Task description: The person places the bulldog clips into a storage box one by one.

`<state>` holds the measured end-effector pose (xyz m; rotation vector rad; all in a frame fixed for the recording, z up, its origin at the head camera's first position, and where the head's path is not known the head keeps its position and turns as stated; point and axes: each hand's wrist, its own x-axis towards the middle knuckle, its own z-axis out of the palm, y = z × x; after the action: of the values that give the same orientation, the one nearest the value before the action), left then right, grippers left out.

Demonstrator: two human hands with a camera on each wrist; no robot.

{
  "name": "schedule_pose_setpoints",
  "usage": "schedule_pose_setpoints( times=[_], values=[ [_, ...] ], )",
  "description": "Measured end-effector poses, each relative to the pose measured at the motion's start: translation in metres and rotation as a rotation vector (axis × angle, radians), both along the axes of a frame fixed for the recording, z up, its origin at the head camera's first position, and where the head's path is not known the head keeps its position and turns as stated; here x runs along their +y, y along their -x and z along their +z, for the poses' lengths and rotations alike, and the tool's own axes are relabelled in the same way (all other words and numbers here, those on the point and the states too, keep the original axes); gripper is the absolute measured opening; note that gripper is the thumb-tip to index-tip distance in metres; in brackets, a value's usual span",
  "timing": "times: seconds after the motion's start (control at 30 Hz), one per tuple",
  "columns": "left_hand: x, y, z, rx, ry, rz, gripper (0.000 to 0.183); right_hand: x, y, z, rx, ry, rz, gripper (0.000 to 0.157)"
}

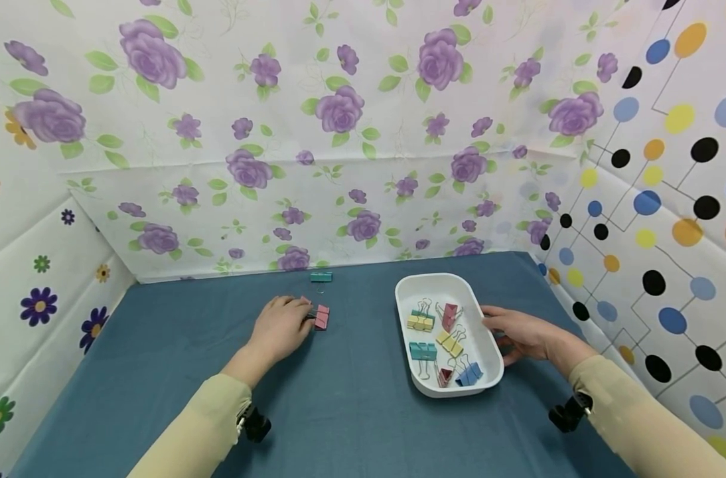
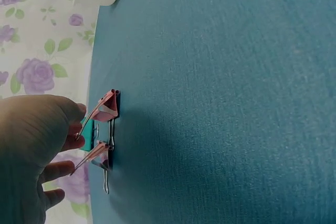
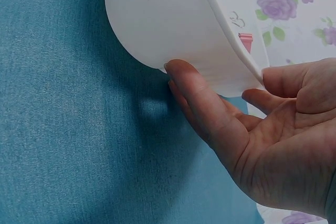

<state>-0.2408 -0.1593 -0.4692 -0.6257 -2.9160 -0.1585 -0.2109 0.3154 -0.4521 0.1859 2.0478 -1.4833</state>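
Note:
Two pink binder clips lie close together on the blue cloth, the right one (image 1: 322, 317) in plain sight. The other clip (image 2: 101, 153) is mostly under my left hand (image 1: 282, 325) in the head view. In the left wrist view, thumb and fingertips stand spread at the clips' wire handles, with a gap between thumb and forefinger. My right hand (image 1: 521, 332) holds the right side of a white tray (image 1: 403, 292), thumb at the rim and fingers under its wall. Several binder clips lie in it, among them a blue clip (image 1: 469, 375) and a teal clip (image 1: 423, 350).
A teal binder clip (image 1: 321, 277) lies behind the pink ones, near the flowered back wall (image 1: 363, 199). Blue cloth (image 1: 351, 425) covers the table. A dotted wall (image 1: 655, 265) stands to the right, another patterned wall (image 1: 46, 265) to the left.

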Motion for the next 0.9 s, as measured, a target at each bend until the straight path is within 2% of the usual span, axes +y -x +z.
schedule_pose_setpoints(
  times=[0.23, 0.43, 0.7, 0.9],
  values=[
    [-0.004, 0.004, -0.002, 0.023, -0.107, 0.023, 0.038, 0.000, -0.001, 0.000, 0.009, -0.009, -0.002, 0.063],
    [-0.009, 0.007, 0.000, 0.046, -0.168, 0.090, 0.035, 0.000, 0.000, 0.000, 0.006, -0.005, -0.002, 0.063],
    [-0.020, 0.011, 0.001, 0.011, -0.210, 0.192, 0.032, -0.001, -0.001, 0.000, 0.013, -0.013, 0.000, 0.063],
    [-0.028, 0.015, 0.000, -0.042, -0.245, 0.280, 0.032, -0.001, -0.001, 0.000, 0.015, -0.019, -0.001, 0.063]
  ],
)
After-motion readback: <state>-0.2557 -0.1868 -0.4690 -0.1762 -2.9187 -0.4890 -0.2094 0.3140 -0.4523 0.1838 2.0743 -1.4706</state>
